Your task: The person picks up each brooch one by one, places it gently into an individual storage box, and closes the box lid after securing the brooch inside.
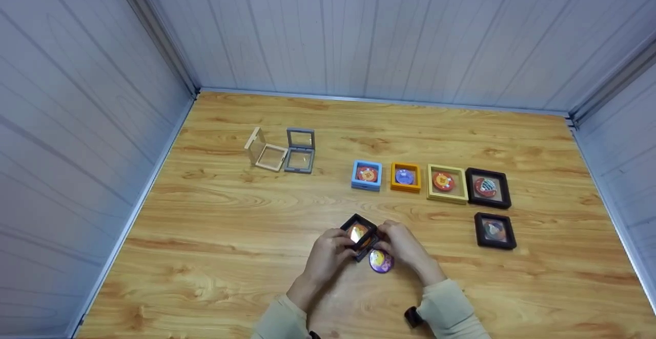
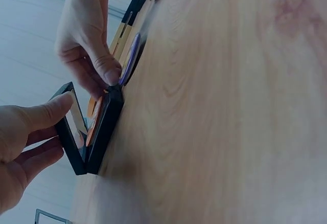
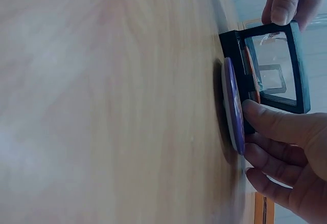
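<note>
A small black display frame (image 2: 108,132) stands part-way open like a book, hinged at one end. My left hand (image 1: 326,255) pinches its raised clear-windowed half (image 3: 278,63) between thumb and fingers. At the lower half's free end, my right hand (image 1: 405,246) grips the corner with thumb and fingertips. An orange round badge (image 2: 94,122) lies between the two halves, against the lower one. Right beside the frame, under my right hand, a purple round badge (image 1: 381,261) with a yellow figure lies on the table.
Beige (image 1: 271,157) and grey (image 1: 300,159) frames stand open at the back left. Toward the right are closed frames holding round badges: light blue (image 1: 366,186), orange (image 1: 405,187), pale yellow (image 1: 447,198), and two black ones (image 1: 505,189), (image 1: 495,244). Panels wall the wooden table (image 1: 230,277).
</note>
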The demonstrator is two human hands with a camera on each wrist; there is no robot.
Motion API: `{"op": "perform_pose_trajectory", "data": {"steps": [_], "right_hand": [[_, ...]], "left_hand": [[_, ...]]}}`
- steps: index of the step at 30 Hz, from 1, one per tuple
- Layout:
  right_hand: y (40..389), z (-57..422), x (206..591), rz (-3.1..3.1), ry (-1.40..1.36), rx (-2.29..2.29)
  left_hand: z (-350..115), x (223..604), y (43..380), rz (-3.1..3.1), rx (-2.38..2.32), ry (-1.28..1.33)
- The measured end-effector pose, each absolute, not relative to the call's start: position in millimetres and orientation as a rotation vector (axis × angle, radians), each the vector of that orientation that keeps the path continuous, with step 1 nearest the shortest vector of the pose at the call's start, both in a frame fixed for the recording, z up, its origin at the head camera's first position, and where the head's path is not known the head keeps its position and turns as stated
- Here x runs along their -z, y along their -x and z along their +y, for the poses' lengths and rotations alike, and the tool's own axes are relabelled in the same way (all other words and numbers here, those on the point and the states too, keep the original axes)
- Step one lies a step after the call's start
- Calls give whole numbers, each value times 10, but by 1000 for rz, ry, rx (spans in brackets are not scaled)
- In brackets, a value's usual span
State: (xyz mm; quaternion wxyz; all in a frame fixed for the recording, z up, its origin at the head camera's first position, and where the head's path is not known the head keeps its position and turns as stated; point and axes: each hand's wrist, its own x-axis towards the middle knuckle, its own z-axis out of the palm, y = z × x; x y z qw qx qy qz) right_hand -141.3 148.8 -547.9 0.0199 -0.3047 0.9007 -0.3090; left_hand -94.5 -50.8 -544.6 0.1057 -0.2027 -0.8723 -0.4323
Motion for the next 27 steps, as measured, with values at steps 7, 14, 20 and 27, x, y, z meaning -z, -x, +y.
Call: {"op": "perform_pose_trajectory", "data": {"steps": [7, 14, 20, 27], "right_hand": [[1411, 1494, 5482, 2773, 914, 983], [1400, 1492, 5461, 2768, 889, 963], [1407, 1499, 5463, 2784, 923, 936], [1402, 1507, 5450, 2763, 893, 961]], "left_hand": [[-461, 5494, 936, -2591, 1119, 679], [-435, 5507, 916, -2627, 985, 717], [-420, 5519, 910, -2628, 955, 753], [-401, 5521, 921, -2646, 856, 805]]}}
